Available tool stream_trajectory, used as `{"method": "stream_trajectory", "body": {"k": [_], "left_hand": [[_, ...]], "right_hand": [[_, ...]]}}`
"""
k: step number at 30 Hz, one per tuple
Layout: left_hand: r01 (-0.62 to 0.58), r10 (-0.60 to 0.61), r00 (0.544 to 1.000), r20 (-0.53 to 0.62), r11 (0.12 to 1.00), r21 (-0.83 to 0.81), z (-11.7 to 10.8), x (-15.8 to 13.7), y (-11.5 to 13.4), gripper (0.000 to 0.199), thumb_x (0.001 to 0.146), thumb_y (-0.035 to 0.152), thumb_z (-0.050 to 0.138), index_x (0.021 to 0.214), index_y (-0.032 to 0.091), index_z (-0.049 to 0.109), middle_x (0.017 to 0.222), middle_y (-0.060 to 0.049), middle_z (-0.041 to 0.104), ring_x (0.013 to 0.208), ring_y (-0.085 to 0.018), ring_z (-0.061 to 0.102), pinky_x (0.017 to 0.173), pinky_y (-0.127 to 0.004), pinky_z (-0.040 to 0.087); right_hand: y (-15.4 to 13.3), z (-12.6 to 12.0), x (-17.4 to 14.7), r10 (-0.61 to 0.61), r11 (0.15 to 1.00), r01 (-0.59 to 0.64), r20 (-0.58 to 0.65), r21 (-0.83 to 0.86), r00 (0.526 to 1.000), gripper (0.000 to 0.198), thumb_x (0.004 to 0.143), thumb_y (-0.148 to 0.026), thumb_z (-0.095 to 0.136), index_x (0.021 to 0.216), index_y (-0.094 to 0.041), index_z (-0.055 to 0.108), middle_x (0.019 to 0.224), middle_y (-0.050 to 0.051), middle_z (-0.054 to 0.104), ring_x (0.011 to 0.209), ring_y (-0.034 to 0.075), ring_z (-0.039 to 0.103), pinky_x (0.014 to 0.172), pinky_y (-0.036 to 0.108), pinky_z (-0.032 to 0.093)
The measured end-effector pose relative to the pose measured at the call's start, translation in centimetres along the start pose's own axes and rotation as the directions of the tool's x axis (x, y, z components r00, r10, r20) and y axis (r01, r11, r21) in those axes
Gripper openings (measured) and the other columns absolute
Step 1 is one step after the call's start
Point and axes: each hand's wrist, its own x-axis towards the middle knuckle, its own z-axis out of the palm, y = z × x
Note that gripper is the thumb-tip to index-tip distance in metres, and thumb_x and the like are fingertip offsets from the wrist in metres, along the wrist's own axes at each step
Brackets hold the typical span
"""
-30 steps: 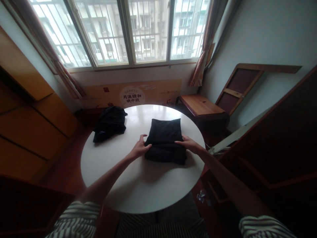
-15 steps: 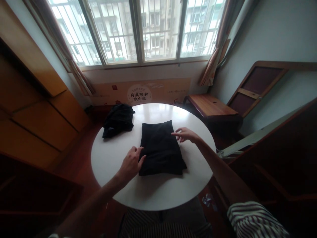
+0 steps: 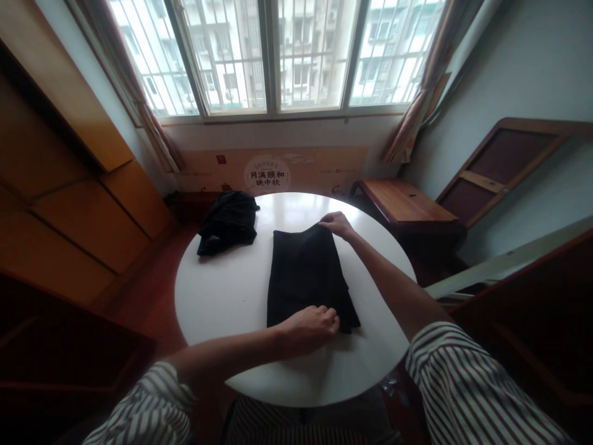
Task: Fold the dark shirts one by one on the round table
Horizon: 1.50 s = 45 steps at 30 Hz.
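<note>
A folded black garment (image 3: 303, 272) lies on the white round table (image 3: 222, 296) in front of me; its exact kind does not show. At its far right corner, my right hand (image 3: 337, 225) pinches the cloth, which lifts slightly there. My left hand (image 3: 311, 329) is across the near edge with curled fingers closed on the cloth by the lower right part; its fingertips are hidden. Toward the far left of the table rests a second black garment (image 3: 229, 224), crumpled, with neither hand on it.
Beyond the table, a printed carton panel (image 3: 315, 167) stands under the barred window (image 3: 306, 55). A wooden stool (image 3: 407, 201) is at the back right, near a leaning wooden frame (image 3: 500, 167). Wooden cabinets (image 3: 78, 222) line the left side.
My left hand has moved from the garment's left side to its near edge, toward the right. The right hand has gone from the right side up to the far corner and gripped it.
</note>
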Motion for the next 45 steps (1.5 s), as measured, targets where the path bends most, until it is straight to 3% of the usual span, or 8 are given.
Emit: {"method": "stream_trajectory", "body": {"k": [4,7,10,12,17,30,36,45], "left_hand": [[-0.044,0.035,0.998,-0.051,0.979,-0.200,-0.6,-0.4,-1.1,0.032,0.094,0.014,0.049,0.124,0.009,0.059,0.101,-0.011,0.066,0.082,-0.019,0.065,0.069,-0.027,0.051],[-0.009,-0.077,0.980,-0.183,0.904,-0.428,-1.4,-0.1,-6.4,0.028,0.100,0.023,0.045,0.119,0.020,0.065,0.104,-0.005,0.070,0.087,-0.015,0.067,0.077,-0.024,0.051],[0.251,-0.451,0.855,-0.257,0.793,-0.555,-1.0,0.5,-15.1,0.028,0.098,0.022,0.047,0.105,0.015,0.073,0.095,-0.006,0.073,0.085,-0.017,0.068,0.082,-0.027,0.052],[0.429,-0.666,0.716,-0.210,0.657,-0.620,0.2,0.9,-20.7,0.022,0.091,0.019,0.055,0.094,0.014,0.076,0.094,-0.008,0.074,0.090,-0.020,0.068,0.089,-0.029,0.051],[0.493,-0.765,0.626,-0.152,0.540,-0.682,3.4,1.3,-27.9,0.014,0.079,0.022,0.069,0.088,0.015,0.078,0.094,-0.008,0.075,0.092,-0.024,0.068,0.092,-0.034,0.052],[0.353,-0.851,0.509,-0.129,0.343,-0.870,7.2,0.8,-29.9,0.033,0.079,0.044,0.070,0.087,0.013,0.078,0.088,-0.010,0.076,0.083,-0.023,0.069,0.079,-0.031,0.053],[0.294,-0.866,0.470,-0.168,0.334,-0.896,8.5,0.6,-29.2,0.035,0.080,0.047,0.069,0.091,0.015,0.077,0.097,-0.009,0.076,0.092,-0.024,0.068,0.086,-0.032,0.051],[0.367,-0.883,0.445,-0.151,0.334,-0.868,7.8,0.7,-29.1,0.036,0.082,0.047,0.067,0.091,0.013,0.076,0.094,-0.009,0.076,0.089,-0.023,0.069,0.085,-0.032,0.052]], "right_hand": [[-0.2,-0.1,-0.6,-0.039,0.998,0.035,-0.058,-0.053,0.998,0.023,0.080,-0.023,0.069,0.101,-0.012,0.073,0.090,0.010,0.074,0.081,0.019,0.066,0.076,0.029,0.053],[-0.3,-0.3,-2.9,0.029,0.994,-0.034,-0.051,-0.105,0.998,0.052,0.079,-0.029,0.074,0.125,-0.008,0.060,0.091,0.012,0.072,0.082,0.021,0.066,0.077,0.030,0.053],[-0.5,-0.5,-6.8,0.077,0.989,-0.076,0.002,-0.129,0.997,0.074,0.081,-0.037,0.074,0.141,-0.008,0.042,0.089,0.011,0.070,0.083,0.023,0.067,0.075,0.031,0.053],[-0.7,-0.6,-9.6,0.119,0.991,-0.112,0.103,-0.074,0.987,0.083,0.080,-0.040,0.075,0.145,-0.009,0.034,0.089,0.010,0.069,0.083,0.023,0.067,0.072,0.030,0.054],[-0.4,-0.8,-13.9,0.205,0.960,-0.238,0.209,0.146,0.956,0.069,0.081,-0.037,0.074,0.135,-0.015,0.037,0.083,0.005,0.067,0.074,0.020,0.065,0.058,0.026,0.053],[1.9,-1.4,-12.5,0.226,0.889,-0.350,0.383,0.295,0.896,0.040,0.081,-0.020,0.077,0.111,-0.013,0.052,0.057,-0.005,0.059,0.046,0.010,0.054,0.040,0.018,0.043],[1.1,-1.0,-5.9,0.247,0.932,-0.251,0.050,0.262,0.968,0.047,0.081,-0.043,0.077,0.106,-0.007,0.062,0.079,0.008,0.069,0.056,0.011,0.059,0.044,0.019,0.048],[1.7,1.2,0.0,0.131,0.991,-0.128,-0.064,0.051,0.989,0.027,0.075,-0.035,0.079,0.084,-0.010,0.076,0.081,0.008,0.072,0.076,0.017,0.064,0.067,0.023,0.051]]}}
